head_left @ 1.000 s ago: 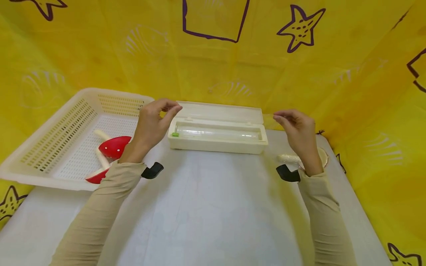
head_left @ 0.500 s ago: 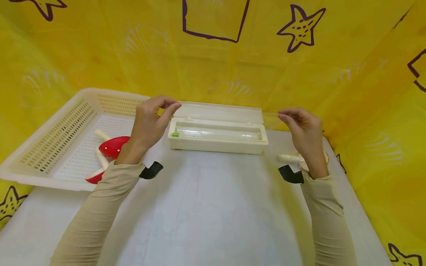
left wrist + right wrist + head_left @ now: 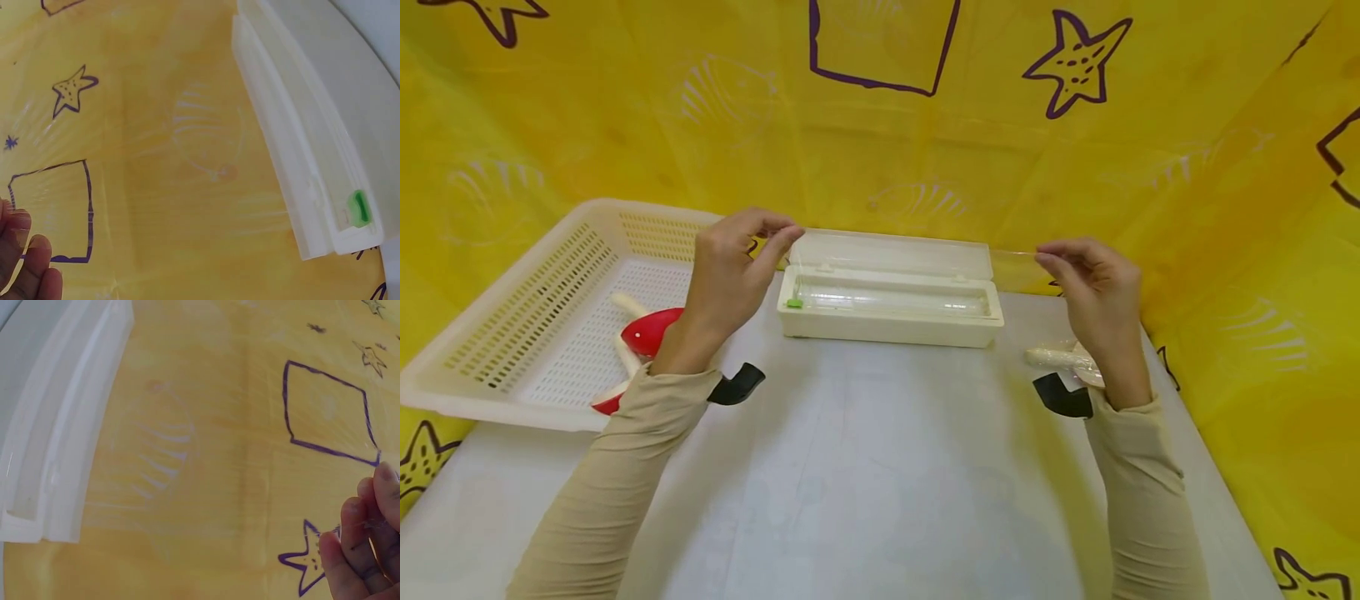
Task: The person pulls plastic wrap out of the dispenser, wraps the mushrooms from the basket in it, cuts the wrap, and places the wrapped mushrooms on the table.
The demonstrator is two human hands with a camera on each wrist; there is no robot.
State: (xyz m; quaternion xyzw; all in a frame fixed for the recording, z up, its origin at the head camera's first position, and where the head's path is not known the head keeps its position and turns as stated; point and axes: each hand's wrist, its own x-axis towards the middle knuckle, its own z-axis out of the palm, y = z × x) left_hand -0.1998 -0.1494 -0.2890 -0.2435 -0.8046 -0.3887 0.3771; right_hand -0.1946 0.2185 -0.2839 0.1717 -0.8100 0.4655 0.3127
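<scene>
A sheet of clear cling film (image 3: 1011,263) is stretched between my two raised hands above the table's far side. My left hand (image 3: 730,283) pinches its left end between thumb and fingers. The right hand (image 3: 1103,304) pinches the other end, to the right of the dispenser. Behind the film stands a cream cling film dispenser (image 3: 887,330), its lid (image 3: 887,252) tipped back. Inside it lies a clear roll (image 3: 887,301), and a green slider (image 3: 794,303) sits at its left end. Through the film, the left wrist view also shows the green slider (image 3: 359,208).
At the left a white slotted basket (image 3: 497,410) holds red, white-dotted pieces (image 3: 651,332) with cream stems. A film-wrapped cream item (image 3: 1051,357) lies partly behind my right wrist. A yellow patterned sheet (image 3: 880,150) hangs behind the white table (image 3: 880,467).
Both hands have drawn apart, the left moving left and slightly up, the right moving right. More of the film shows between the dispenser and my right hand. The dispenser stays in place.
</scene>
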